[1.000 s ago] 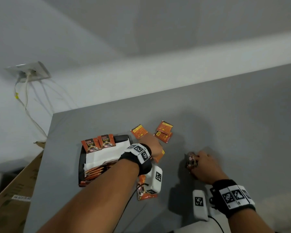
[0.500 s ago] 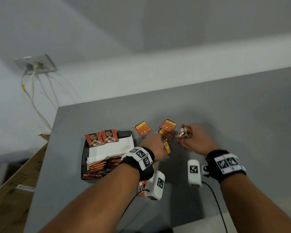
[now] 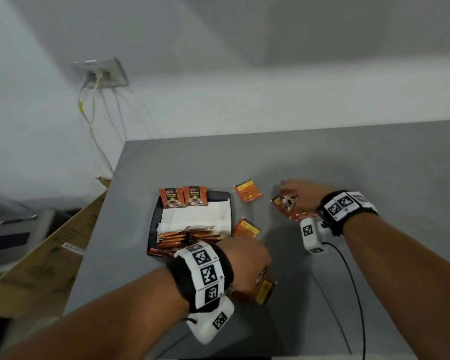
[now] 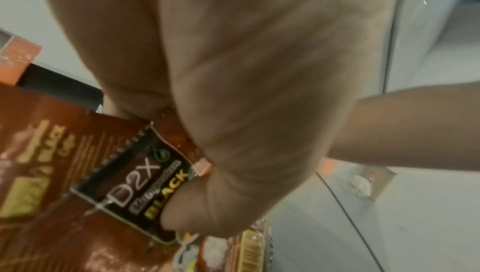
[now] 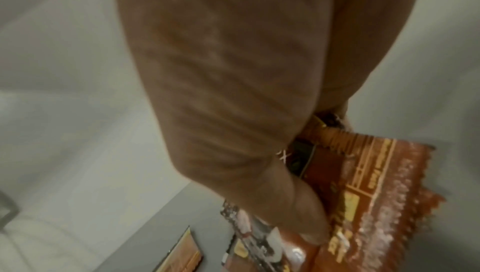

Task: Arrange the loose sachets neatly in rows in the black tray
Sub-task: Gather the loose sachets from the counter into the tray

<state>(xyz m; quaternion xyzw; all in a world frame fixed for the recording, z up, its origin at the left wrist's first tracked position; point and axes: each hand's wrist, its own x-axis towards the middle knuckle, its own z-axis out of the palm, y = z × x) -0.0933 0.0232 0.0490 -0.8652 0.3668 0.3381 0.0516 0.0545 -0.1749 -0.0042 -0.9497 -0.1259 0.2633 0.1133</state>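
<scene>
The black tray [image 3: 220,196] has a white paper lining. Two sachets [image 3: 183,197] stand at its far end and several lie in rows [image 3: 190,236] at its near end. Just off the tray's near right corner, my left hand [image 3: 247,258] grips a small stack of sachets [image 3: 264,291]. In the left wrist view its thumb [image 4: 187,204] presses on a black-labelled sachet [image 4: 140,184]. To the right, my right hand [image 3: 300,194] holds several orange sachets [image 3: 287,205] low over the table; they show fanned [image 5: 376,204] in the right wrist view. Two loose sachets [image 3: 247,193] [image 3: 246,228] lie right of the tray.
The grey table [image 3: 348,157] ends just left of the tray. A cardboard box [image 3: 50,255] stands beside that edge. A wall socket [image 3: 100,74] has cables hanging down. A cable [image 3: 348,276] trails from my right wrist across the near table.
My right hand moved from the near table to the far pair of sachets and now holds them with its bundle. My left hand drew back toward me beside the tray.
</scene>
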